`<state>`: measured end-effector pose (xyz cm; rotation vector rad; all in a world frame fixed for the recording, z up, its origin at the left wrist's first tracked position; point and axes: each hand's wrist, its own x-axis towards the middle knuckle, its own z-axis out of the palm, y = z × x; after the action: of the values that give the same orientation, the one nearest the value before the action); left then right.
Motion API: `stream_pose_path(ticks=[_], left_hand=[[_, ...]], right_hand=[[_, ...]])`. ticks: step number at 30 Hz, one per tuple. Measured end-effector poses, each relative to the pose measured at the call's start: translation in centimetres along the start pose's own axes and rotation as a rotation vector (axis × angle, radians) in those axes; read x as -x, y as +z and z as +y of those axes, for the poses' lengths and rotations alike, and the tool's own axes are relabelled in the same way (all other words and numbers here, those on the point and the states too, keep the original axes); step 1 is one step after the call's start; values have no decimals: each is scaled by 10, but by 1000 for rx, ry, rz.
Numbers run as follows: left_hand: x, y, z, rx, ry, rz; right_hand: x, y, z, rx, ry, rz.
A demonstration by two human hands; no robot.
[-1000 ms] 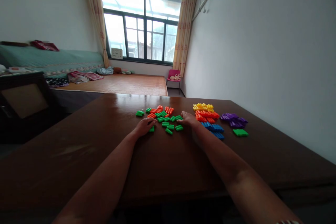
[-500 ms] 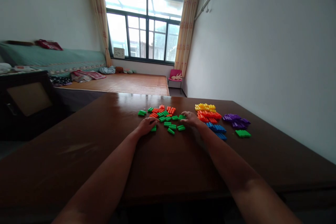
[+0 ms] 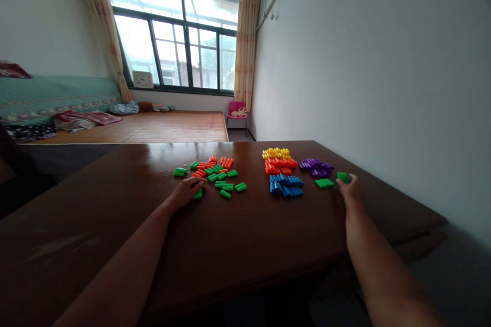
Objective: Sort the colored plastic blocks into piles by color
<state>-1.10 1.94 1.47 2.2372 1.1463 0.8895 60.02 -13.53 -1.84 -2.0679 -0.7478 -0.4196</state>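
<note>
My right hand (image 3: 350,186) is closed on a green plastic block (image 3: 342,177), held at the right side of the table. Just left of it lies another flat green block (image 3: 324,183), with the purple pieces (image 3: 316,167) behind. My left hand (image 3: 187,190) rests at the near left edge of a scattered pile, its fingers curled over a green piece (image 3: 197,193) that shows partly below them. Small ridged green pieces (image 3: 227,187) and orange pieces (image 3: 227,163) lie loose beside that hand.
Grouped rows of yellow (image 3: 276,153), red-orange (image 3: 281,165) and blue pieces (image 3: 286,185) stand between my hands on the brown table (image 3: 238,235). A white wall (image 3: 364,61) runs along the right. Beyond the table are a bed (image 3: 176,125) and a pink chair (image 3: 237,110).
My right hand has moved from the loose pile to the far right, carrying a green block. My left hand has stayed by the pile. The view has turned to the right.
</note>
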Motion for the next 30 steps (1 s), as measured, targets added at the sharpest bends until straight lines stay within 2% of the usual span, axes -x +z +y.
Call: stream_pose_path(ticks=[3,10,14,21,23,26,28,30], left_hand=[[0,-1,-1,2,14,-1],[-1,-1,-5,19,13,-8],[0,-2,0,11,8,-1],[-1,-1,-1,25,3,-8],[0,0,-3,13,-1,-16],[1,2,-7,25,-4,5],[1,4,-9,45,-11,42],[1,6,-10,55,-20,64]], right_hand=[[1,-2,18,83,143,-37],[3,0,9,230,166,-219],[3,-2,9,228,240,-230],[9,-7,0,174,239,-182],[12,-6,-2,131,196,-114],[19,-2,-9,61,13,18],[26,0,-24,33,-153,79],[38,0,-49,7,-339,85]])
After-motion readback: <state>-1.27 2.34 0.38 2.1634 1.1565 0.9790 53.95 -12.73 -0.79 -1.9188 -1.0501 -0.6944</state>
